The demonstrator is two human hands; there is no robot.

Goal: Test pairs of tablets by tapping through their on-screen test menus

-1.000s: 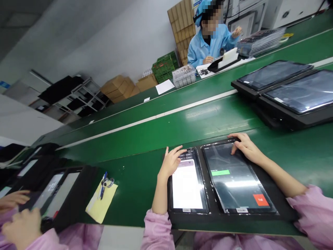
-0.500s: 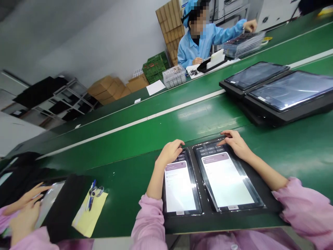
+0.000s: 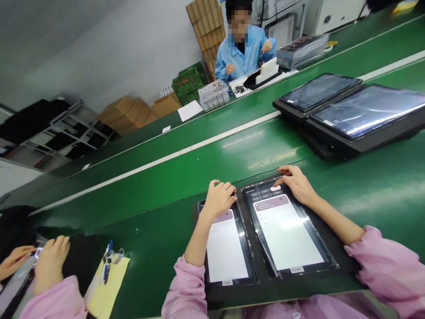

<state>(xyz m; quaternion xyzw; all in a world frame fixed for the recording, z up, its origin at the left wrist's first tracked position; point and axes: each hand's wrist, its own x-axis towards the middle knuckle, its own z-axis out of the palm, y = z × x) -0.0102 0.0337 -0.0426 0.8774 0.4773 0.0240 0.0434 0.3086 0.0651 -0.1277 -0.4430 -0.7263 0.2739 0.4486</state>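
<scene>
Two lit tablets lie side by side on a black tray [image 3: 232,297] in front of me. My left hand [image 3: 219,198] rests over the top of the left tablet [image 3: 227,254], its fingers bent and apart, hiding part of the screen. At the upper edge of the right tablet [image 3: 290,235] is my right hand [image 3: 295,181], fingers apart, one fingertip on a button that shows white. Neither hand grips anything. Both screens show a white panel with a mauve banner and dark buttons above.
More tablets [image 3: 372,108] lie on stacked black trays at the upper right. Yellow paper [image 3: 111,283] with pens [image 3: 106,266] sits left, beside a co-worker's hands [image 3: 53,261]. Across the green table [image 3: 159,177], a person in blue [image 3: 244,53] sits near a clear parts box [image 3: 214,95].
My left hand has shifted, its fingers now more bent. A button under my right fingertip has turned white. The person opposite has drawn an arm back from the stack, and the neighbour's hands have moved.
</scene>
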